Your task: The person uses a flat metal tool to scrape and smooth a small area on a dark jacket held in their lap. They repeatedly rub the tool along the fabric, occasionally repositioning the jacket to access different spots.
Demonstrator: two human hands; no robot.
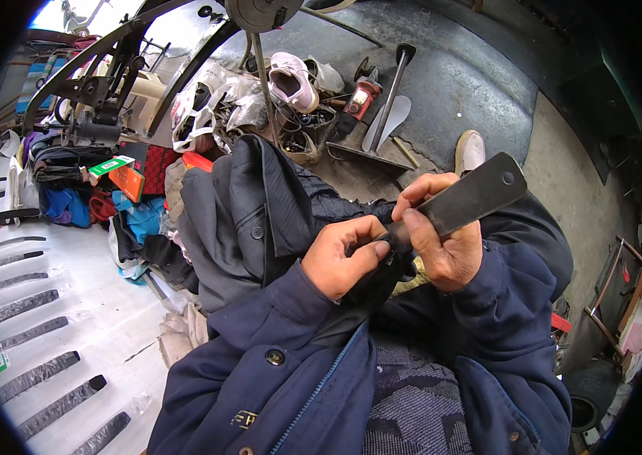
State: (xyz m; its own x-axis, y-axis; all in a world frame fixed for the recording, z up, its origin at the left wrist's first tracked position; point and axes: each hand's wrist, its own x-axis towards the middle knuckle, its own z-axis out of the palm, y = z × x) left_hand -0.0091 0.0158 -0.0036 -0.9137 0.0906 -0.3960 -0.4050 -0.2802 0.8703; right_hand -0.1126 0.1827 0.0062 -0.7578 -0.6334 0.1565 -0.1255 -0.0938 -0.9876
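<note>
A dark grey garment [218, 227] with a collar and a button lies bunched over my lap, left of centre. My left hand [342, 259] is closed, thumb against fingers, pinching a bunched edge of black cloth. Close beside it, my right hand [446, 254] grips a flat dark blade-like bar [482, 196], broad and rounded at its outer end, with a hole there. The bar's inner end comes up to the cloth at my left fingertips. Whether it touches the cloth is hidden by the fingers.
Left, packaged black strips [25, 303] line a pale surface, beside a pile of cloth and bags [70, 197]. Ahead stand a black machine frame [108, 83], a pink-white shoe [293, 82], a red power tool [363, 98] and a metal post stand [389, 98]. A tyre [593, 394] lies lower right.
</note>
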